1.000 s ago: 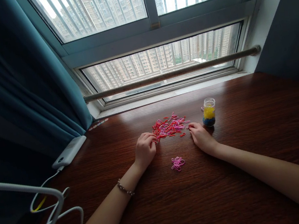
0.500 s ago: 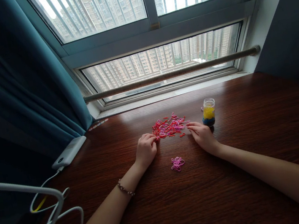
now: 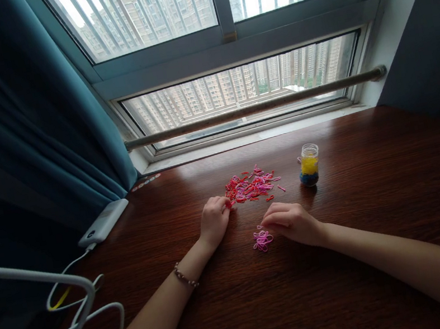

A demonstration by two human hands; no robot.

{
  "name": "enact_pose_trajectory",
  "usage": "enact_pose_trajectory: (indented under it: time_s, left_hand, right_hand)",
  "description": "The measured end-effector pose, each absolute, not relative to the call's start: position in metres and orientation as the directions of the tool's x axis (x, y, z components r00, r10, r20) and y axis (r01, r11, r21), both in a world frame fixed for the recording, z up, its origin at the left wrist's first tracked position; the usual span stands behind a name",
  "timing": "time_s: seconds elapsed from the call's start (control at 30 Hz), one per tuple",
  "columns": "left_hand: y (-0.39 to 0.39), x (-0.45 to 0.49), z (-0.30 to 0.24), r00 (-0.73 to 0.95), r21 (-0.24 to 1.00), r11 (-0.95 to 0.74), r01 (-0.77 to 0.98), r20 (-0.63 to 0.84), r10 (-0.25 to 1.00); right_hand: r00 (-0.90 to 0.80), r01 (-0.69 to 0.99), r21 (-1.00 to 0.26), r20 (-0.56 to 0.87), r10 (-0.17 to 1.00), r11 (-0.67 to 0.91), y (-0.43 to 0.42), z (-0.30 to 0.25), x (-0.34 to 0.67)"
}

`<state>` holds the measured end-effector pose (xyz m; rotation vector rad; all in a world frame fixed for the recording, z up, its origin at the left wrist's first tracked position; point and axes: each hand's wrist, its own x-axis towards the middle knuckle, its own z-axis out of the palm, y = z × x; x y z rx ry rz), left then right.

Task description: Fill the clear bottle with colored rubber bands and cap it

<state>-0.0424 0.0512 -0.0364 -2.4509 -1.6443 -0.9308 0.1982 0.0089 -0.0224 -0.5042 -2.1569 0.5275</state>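
A scatter of red and pink small rubber bands (image 3: 253, 186) lies on the dark wooden table (image 3: 347, 255). My left hand (image 3: 214, 219) rests curled at the scatter's left edge, its fingertips pinched on a red band. A small heap of pink bands (image 3: 262, 240) lies nearer to me. My right hand (image 3: 290, 222) hovers just right of that heap, fingers pinched together above it; what they hold is too small to make out. A small clear jar (image 3: 308, 164) with yellow and blue bands inside stands right of the scatter.
A white power bank (image 3: 103, 223) with a cable lies at the table's left edge by the teal curtain (image 3: 25, 119). A white looped frame (image 3: 56, 324) juts in at lower left. The window sill (image 3: 249, 138) and a rail run along the far edge.
My right hand has moved from the scatter's right edge, near the jar, back towards me to the small pink heap. My left hand has hardly moved.
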Motion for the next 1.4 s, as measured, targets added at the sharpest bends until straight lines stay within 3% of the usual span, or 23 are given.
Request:
enact_pose_trajectory:
  time_s: [0.2, 0.33, 0.43, 0.6, 0.8, 0.93, 1.07, 1.17, 1.27, 1.4]
  left_hand:
    - [0.051, -0.043, -0.037, 0.254, 0.297, -0.442, 0.847, 0.504, 0.826]
    - [0.052, -0.043, -0.040, 0.261, 0.285, -0.447, 0.848, 0.509, 0.820]
    - [0.053, -0.042, -0.041, 0.252, 0.286, -0.447, 0.847, 0.525, 0.813]
    - [0.053, -0.042, -0.040, 0.246, 0.338, -0.491, 0.803, 0.563, 0.789]
    - [0.039, -0.031, -0.029, 0.498, 0.371, -0.738, 0.564, 0.560, 0.662]
    - [0.018, -0.013, -0.016, 0.734, 0.382, -0.840, 0.387, 0.424, 0.531]
    - [0.002, -0.003, -0.007, 0.834, 0.416, -0.841, 0.347, 0.273, 0.479]
    - [0.003, -0.005, -0.006, 0.814, 0.407, -0.832, 0.376, 0.285, 0.507]
    - [0.013, -0.014, -0.010, 0.687, 0.355, -0.797, 0.488, 0.408, 0.602]
    - [0.033, -0.028, -0.020, 0.497, 0.233, -0.661, 0.713, 0.498, 0.711]
  right_hand:
    - [-0.714, 0.138, -0.439, 0.577, 0.396, 0.888, 0.006, -0.021, 0.196]
    - [-0.509, 0.374, -0.443, 0.636, 0.580, 0.815, 0.016, -0.025, 0.200]
    - [-0.283, 0.646, -0.441, 0.619, 0.733, 0.622, 0.028, -0.036, 0.204]
    - [-0.228, 0.827, -0.371, 0.464, 0.856, 0.422, 0.039, -0.052, 0.207]
    - [-0.232, 0.805, -0.413, 0.440, 0.868, 0.425, 0.040, -0.052, 0.208]
    - [-0.219, 0.769, -0.461, 0.460, 0.860, 0.443, 0.042, -0.054, 0.208]
    - [-0.207, 0.716, -0.509, 0.499, 0.842, 0.478, 0.044, -0.057, 0.208]
    - [-0.186, 0.641, -0.567, 0.539, 0.821, 0.518, 0.044, -0.054, 0.207]
    - [-0.189, 0.527, -0.617, 0.585, 0.789, 0.584, 0.038, -0.044, 0.205]
    - [-0.334, 0.354, -0.600, 0.635, 0.696, 0.718, 0.021, -0.029, 0.200]
